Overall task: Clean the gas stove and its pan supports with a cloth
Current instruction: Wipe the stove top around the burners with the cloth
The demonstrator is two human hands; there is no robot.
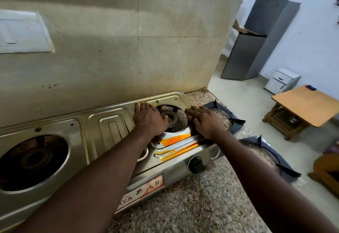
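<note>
- The long stainless-steel two-burner gas stove (102, 128) lies on a speckled grey granite counter (201, 205), its back edge hard against the stained beige tiled wall (110, 49). Bare counter runs along its front and past its right end.
- Left hand (148, 119) lies flat on the stove top just left of the right burner (172, 118), fingers straight and together, thumb reaching toward the burner.
- Right hand (205, 121) lies flat at the stove's right edge, fingers straight and close together; whether anything is beneath the palm I cannot tell.
- Both burner wells are bare; the left burner (34, 161) looks dark and grimy. An orange spill (176, 139) streaks the steel in front of the right burner, above a black knob (196, 163).
- Two dark metal pan supports (235, 119) (266, 143) lie on the counter right of the stove, near its outer edge.
- Beyond the counter stand a grey refrigerator (256, 45) and a wooden table (302, 102).
</note>
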